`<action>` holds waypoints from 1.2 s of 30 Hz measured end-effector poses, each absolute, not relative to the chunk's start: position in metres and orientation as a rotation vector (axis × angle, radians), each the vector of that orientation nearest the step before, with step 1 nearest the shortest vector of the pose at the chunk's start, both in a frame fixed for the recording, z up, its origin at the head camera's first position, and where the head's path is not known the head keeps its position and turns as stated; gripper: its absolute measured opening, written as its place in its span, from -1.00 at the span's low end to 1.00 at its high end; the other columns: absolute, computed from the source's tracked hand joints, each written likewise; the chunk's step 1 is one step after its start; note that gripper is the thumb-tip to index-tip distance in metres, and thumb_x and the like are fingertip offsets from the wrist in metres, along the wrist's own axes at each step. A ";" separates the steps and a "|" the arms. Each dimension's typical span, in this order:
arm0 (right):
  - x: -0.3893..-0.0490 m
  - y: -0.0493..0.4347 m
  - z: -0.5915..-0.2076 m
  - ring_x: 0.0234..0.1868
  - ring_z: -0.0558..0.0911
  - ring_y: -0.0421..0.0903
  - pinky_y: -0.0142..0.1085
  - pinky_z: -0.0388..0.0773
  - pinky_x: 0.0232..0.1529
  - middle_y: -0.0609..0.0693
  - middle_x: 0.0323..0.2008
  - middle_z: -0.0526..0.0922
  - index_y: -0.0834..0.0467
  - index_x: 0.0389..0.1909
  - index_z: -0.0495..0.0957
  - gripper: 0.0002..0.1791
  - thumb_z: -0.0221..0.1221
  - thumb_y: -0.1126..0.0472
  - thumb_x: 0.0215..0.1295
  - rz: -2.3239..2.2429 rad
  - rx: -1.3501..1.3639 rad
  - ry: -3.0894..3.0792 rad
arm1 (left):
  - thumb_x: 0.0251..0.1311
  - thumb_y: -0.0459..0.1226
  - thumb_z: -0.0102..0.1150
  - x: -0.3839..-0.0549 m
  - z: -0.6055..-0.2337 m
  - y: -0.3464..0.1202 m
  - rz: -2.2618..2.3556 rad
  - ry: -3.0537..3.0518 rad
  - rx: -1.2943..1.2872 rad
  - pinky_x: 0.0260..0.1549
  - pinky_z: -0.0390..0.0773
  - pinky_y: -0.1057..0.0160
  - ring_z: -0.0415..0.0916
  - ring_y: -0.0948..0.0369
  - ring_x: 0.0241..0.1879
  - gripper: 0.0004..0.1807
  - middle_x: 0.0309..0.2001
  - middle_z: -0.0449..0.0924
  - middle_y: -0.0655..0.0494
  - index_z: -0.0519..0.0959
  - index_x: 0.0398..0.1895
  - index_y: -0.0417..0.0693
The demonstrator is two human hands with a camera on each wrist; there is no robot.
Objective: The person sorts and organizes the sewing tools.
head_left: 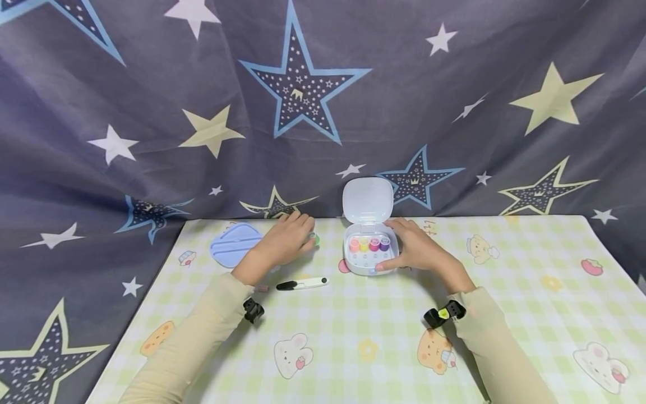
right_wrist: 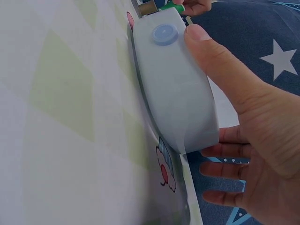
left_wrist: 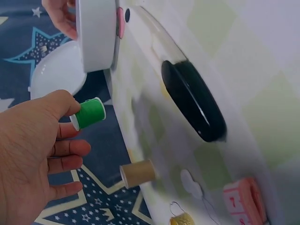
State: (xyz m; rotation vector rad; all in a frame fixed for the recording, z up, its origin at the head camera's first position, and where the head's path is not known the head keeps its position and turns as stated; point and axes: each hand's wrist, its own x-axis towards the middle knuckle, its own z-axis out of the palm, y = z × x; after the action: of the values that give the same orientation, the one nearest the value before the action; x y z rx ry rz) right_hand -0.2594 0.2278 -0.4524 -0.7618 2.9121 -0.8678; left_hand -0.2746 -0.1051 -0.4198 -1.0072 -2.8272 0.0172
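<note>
My left hand (head_left: 285, 239) pinches a green thread spool (left_wrist: 90, 113) between thumb and index finger, above the table left of a white case; the other fingers are spread. The white case (right_wrist: 176, 89) stands with its lid (head_left: 368, 199) raised. Inside, several spools in pink, yellow, magenta and purple make a row, with small pegs in front of them. My right hand (head_left: 419, 247) grips the case's right side, thumb near the blue front button (right_wrist: 164, 34) and fingers around the back.
Left of the case lie white thread snips (head_left: 310, 283) with a black end and a blue divided tray (head_left: 234, 245). In the left wrist view are a tan spool (left_wrist: 138, 173), a pink tape measure (left_wrist: 243, 201) and a needle threader (left_wrist: 191, 183). A star-patterned curtain (head_left: 323, 163) hangs behind.
</note>
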 end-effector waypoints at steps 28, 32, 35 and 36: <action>-0.259 0.230 -0.450 0.37 0.41 0.29 0.15 0.31 0.43 0.35 0.35 0.42 0.42 0.41 0.29 0.26 0.62 -0.20 -0.24 -0.882 -0.770 2.891 | 0.43 -0.09 0.15 -0.268 -0.385 -0.008 0.179 -2.654 -1.242 0.11 0.45 0.05 0.42 0.07 0.01 -0.73 -0.06 0.56 0.04 0.51 -0.05 -0.09; -0.258 0.231 -0.448 0.39 0.39 0.28 0.16 0.31 0.43 0.33 0.37 0.41 0.40 0.43 0.29 0.27 0.62 -0.21 -0.24 -0.895 -0.768 2.877 | 0.41 -0.11 0.19 -0.268 -0.384 0.005 0.191 -2.658 -1.280 0.11 0.48 0.06 0.45 0.08 0.00 -0.75 -0.07 0.58 0.06 0.55 -0.04 -0.08; -0.257 0.231 -0.447 0.39 0.39 0.27 0.16 0.33 0.41 0.32 0.36 0.42 0.39 0.43 0.29 0.27 0.61 -0.22 -0.24 -0.894 -0.772 2.877 | 0.39 -0.12 0.23 -0.268 -0.384 0.011 0.220 -2.651 -1.309 0.11 0.48 0.08 0.45 0.10 0.00 -0.73 -0.07 0.59 0.08 0.57 0.01 -0.08; -0.257 0.231 -0.446 0.38 0.40 0.27 0.16 0.33 0.41 0.32 0.36 0.43 0.39 0.43 0.29 0.27 0.61 -0.22 -0.24 -0.888 -0.773 2.880 | 0.38 -0.13 0.24 -0.267 -0.384 0.014 0.227 -2.646 -1.321 0.11 0.48 0.08 0.46 0.10 0.01 -0.72 -0.06 0.59 0.08 0.58 0.02 -0.08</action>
State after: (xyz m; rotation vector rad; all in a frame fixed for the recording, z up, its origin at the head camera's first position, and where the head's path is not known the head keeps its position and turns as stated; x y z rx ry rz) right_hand -0.2573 0.2306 -0.4463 -0.7728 2.8796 -0.8885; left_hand -0.2674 0.0137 -0.3843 -1.3212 -2.6460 0.2273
